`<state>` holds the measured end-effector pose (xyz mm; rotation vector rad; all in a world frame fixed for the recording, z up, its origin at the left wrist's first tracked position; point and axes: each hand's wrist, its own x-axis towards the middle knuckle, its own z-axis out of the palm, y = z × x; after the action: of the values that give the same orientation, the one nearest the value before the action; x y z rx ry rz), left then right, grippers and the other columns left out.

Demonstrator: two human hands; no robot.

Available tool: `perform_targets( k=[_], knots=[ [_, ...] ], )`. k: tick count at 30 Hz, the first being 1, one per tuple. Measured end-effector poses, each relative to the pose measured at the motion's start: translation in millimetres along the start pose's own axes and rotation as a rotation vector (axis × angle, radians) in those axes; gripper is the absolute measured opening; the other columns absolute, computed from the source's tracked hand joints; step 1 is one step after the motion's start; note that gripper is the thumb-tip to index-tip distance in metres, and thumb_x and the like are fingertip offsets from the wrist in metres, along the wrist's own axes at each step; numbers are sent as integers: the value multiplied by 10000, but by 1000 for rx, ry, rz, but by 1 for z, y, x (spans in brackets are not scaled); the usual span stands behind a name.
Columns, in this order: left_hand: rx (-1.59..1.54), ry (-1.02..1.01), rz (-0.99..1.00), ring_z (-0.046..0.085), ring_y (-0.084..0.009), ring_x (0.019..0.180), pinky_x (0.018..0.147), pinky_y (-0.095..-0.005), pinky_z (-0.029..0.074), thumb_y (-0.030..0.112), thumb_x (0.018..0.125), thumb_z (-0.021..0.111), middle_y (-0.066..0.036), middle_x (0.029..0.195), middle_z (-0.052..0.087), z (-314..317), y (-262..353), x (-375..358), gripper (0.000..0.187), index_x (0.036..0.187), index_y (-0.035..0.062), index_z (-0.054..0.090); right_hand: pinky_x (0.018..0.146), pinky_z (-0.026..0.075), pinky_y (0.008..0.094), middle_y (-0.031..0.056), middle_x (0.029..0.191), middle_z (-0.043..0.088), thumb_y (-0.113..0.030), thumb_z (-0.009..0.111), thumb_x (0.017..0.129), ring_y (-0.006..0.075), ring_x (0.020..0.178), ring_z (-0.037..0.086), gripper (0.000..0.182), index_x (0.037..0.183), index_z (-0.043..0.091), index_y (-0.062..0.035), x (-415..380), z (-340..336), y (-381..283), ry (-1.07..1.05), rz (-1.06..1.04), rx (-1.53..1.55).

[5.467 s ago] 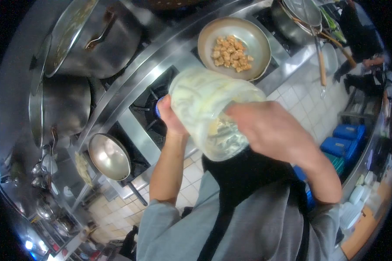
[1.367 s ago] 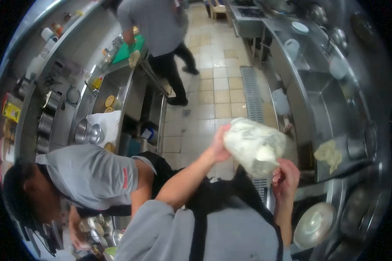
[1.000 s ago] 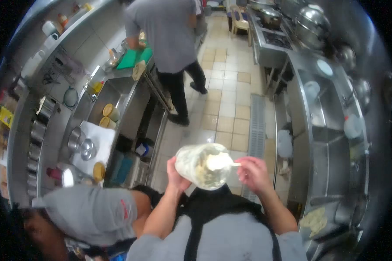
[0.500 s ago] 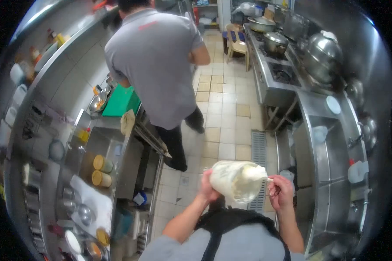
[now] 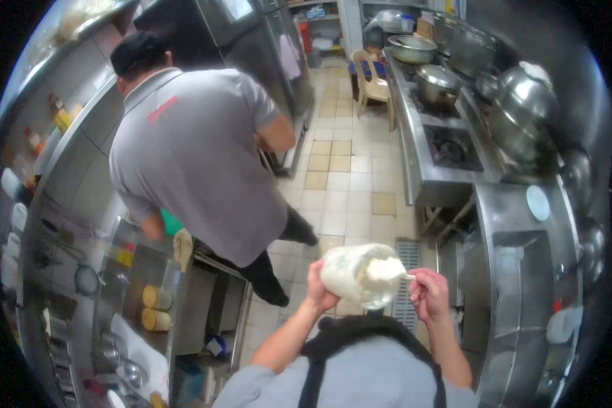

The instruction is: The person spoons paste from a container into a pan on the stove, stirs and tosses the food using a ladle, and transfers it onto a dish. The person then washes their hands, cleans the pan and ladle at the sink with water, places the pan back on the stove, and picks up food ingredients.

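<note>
My left hand [image 5: 319, 288] is wrapped round a large, pale, see-through jar [image 5: 345, 277], tipped on its side with its mouth towards the right. White cream coats the jar's inner wall. A thick lump of white cream [image 5: 385, 269] sits at the mouth. From that lump sticks out a thin pale handle [image 5: 408, 276], pinched in the fingers of my right hand [image 5: 429, 294]. The cream hides the handle's far end, so its kind does not show. Both hands are in front of my chest, above the tiled floor.
A co-worker in a grey shirt [image 5: 197, 156] stands ahead on the left, at the counter. Two yellow-lidded jars [image 5: 157, 297] stand in the left sink. On the right are a stove [image 5: 442, 163] with pots and a steel sink [image 5: 520, 285]. A plastic chair [image 5: 372, 88] is farther back.
The co-worker now appears farther left and leans more over the counter, hiding most of the green board. My view has shifted. Jar and handle stay in my hands, the jar slightly higher in view.
</note>
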<state>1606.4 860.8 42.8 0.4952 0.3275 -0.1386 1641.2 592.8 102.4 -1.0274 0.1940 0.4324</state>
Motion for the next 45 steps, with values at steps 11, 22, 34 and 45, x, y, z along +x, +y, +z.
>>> perform_targets(
  k=[11,22,34,45],
  knots=[
    [-106,178,266,530,-363,1252,1067,-501,419,489,939,323,-185,1380,547,-7,93,158,670,1389,21,489,389,427,216,92,695,662,-76,565,938,115,484,595,189,1022,677,51,247,87,-52,-288,173,-95],
    [-133,138,165,521,-348,1261,1079,-496,405,498,924,349,-143,1377,558,-2,196,326,655,1373,50,513,380,405,206,69,687,641,-103,565,945,93,461,544,195,1022,667,45,392,115,-113,-40,50,8],
    [-234,323,318,526,-356,1239,1068,-542,407,549,890,385,-155,1327,577,-47,257,451,654,1295,73,580,423,418,216,68,706,635,-120,580,948,100,520,565,198,1052,678,17,593,166,-165,-224,149,-153],
    [-471,462,724,495,-381,1287,1092,-557,393,570,851,429,-164,1383,541,-45,286,493,697,1322,74,563,505,443,218,42,762,632,-129,607,951,92,603,571,221,1118,666,3,788,296,-173,-654,441,-182]
  ],
)
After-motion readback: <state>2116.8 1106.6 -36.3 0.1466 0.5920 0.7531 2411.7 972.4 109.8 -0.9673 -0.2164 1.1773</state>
